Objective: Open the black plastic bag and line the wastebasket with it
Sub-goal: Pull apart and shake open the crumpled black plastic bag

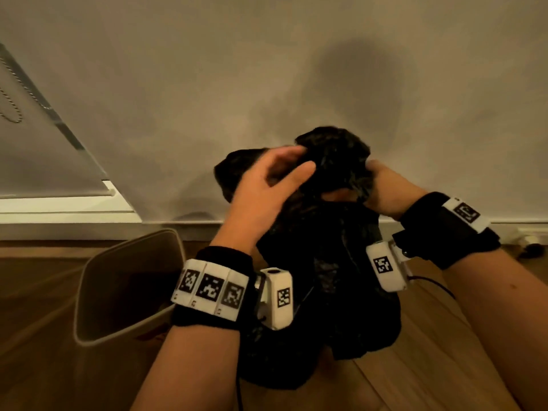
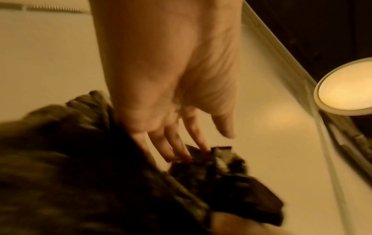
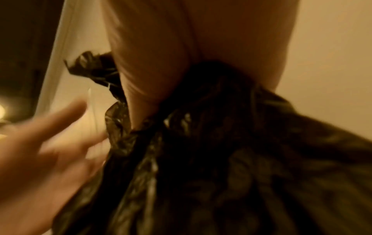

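Note:
The black plastic bag (image 1: 332, 277) hangs crumpled in front of me, its bottom near the wooden floor. My right hand (image 1: 382, 188) grips the bunched top of the bag, and the plastic gathers into its palm in the right wrist view (image 3: 161, 71). My left hand (image 1: 275, 173) lies against the bag's top with its fingers stretched out. In the left wrist view its fingertips (image 2: 181, 154) touch a crumpled edge of the bag (image 2: 80, 174), the thumb held apart. The beige wastebasket (image 1: 127, 280) stands at the lower left with nothing in it.
A plain wall with a white baseboard (image 1: 444, 223) rises just behind the bag. A roller blind with a bead chain (image 1: 17, 84) hangs at the far left. A dark cable (image 1: 436, 284) runs over the floor at the right. A round lit lamp (image 2: 346, 89) glows nearby.

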Tool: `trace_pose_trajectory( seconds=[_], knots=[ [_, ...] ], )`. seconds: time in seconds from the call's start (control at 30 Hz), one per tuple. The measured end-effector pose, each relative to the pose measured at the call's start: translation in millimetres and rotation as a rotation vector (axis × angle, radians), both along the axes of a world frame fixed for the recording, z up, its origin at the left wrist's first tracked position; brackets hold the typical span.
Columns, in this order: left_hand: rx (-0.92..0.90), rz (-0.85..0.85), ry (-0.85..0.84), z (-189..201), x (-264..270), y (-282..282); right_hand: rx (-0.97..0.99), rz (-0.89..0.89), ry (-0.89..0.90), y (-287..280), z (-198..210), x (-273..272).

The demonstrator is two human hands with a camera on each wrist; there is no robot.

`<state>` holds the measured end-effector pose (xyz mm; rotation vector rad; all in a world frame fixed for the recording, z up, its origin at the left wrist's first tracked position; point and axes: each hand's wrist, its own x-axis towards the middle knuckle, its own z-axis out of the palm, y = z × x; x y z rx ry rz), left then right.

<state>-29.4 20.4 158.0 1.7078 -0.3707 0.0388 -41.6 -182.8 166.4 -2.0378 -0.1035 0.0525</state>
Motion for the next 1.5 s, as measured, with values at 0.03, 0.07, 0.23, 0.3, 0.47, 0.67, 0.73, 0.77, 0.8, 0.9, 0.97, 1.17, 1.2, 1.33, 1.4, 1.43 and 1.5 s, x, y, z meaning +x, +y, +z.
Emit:
trace_pose_trajectory(
  seconds=[0.03, 0.07, 0.23, 0.3, 0.47, 0.67, 0.73, 0.77, 0.8, 0.9, 0.97, 1.17, 1.2, 1.33, 1.4, 1.43, 1.5],
  knots=[
    [0.029, 0.089, -0.014, -5.9, 6.5, 12.2, 0.086, 0.010, -0.009, -4.2, 3.9, -1.9],
    [0.096, 0.173, 0.024, -12.9, 12.0, 23.3, 0.146, 0.020, -0.027, -10.1, 5.5, -3.2],
    [0.054, 0.105, 0.424, -44.4, 1.1, 35.0, 0.047, 0.066, -0.083, -9.6, 10.0, -6.9],
    [0.006, -0.097, 0.485, -55.0, -1.4, 14.8, 0.039, 0.075, -0.053, 2.4, 6.5, -6.0],
    [0.146, -0.130, 0.368, -54.9, -10.3, -28.0, -0.032, 0.137, 0.043, 19.7, -11.7, 3.3],
    [-0.322, 0.046, 0.427, -36.9, -1.4, -2.0, 0.140, 0.202, 0.190, 9.0, -21.0, 4.9],
    [-0.431, -0.016, 0.457, -27.1, -3.3, -5.7, 0.064, 0.210, 0.204, 24.8, -38.9, 2.4],
    [-0.461, -0.029, 0.458, -22.8, -4.1, -7.6, -0.007, 0.212, 0.215, 31.6, -46.1, 1.1],
    [-0.487, -0.029, 0.447, -19.0, -4.0, -8.1, -0.092, 0.214, 0.232, 35.8, -49.8, -1.7],
    [-0.590, 0.066, 0.342, -8.9, 2.4, 5.1, -0.148, 0.157, 0.254, 23.5, -50.9, -1.0],
    [-0.608, 0.153, 0.255, -9.5, 13.7, 26.9, -0.053, 0.098, 0.232, 7.9, -45.5, 2.9],
    [-0.013, -0.109, 0.554, -61.7, 10.5, 62.5, 0.085, 0.031, 0.212, -12.4, -22.4, 5.7],
    [0.061, -0.194, 0.589, -65.7, 4.9, 55.3, 0.088, 0.037, 0.215, -8.4, -19.5, 5.3],
    [0.296, -0.350, 0.530, -53.9, -15.8, 3.8, 0.054, 0.065, 0.200, 19.3, -20.0, 3.2],
    [0.113, -0.213, 0.517, -58.4, -17.7, -16.7, 0.085, 0.127, 0.226, 29.6, -16.1, 1.1],
    [-0.015, -0.123, 0.513, -63.0, -17.6, -21.9, 0.130, 0.164, 0.245, 30.2, -13.6, 0.5],
    [-0.239, -0.022, 0.535, -67.2, -12.6, -21.0, 0.235, 0.180, 0.208, 21.9, -9.3, 2.5]
  ],
)
